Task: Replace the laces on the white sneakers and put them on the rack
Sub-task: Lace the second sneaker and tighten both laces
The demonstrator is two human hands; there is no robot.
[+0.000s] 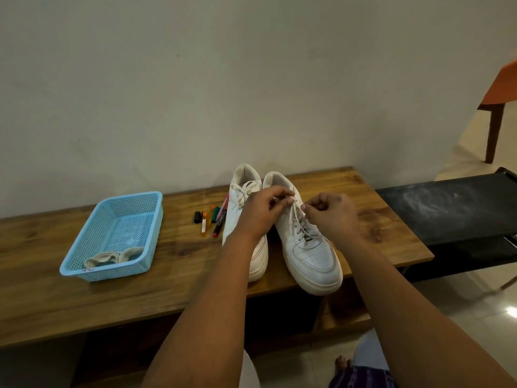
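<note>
Over at the left of the counter [42, 298] a blue basket [84, 242] is sitting with pale, bundled laces [112, 259] lying in its near corner, probably parked there so they stay together and out from under the work. Next along, a few markers [214, 222] are lying in a loose row just beside the left sneaker [237, 217], near enough to get nudged if that shoe slides.

Both white sneakers are standing side by side with toes pointing at the person, which I would guess is so the eyelets face the hands. The left sneaker is showing a lace crossed near its top. The left hand [263, 211] is reaching over it to the right sneaker [310, 256], its fingers pinching the lace [296, 219] at the top eyelets. The right hand [333, 214] is curling in from the other side and pinching the same lace, apparently at its other end.

Beyond the counter's right end a dark rack [447, 208] is waiting, nothing on its top shelf, with a chair leg [493, 130] behind.
</note>
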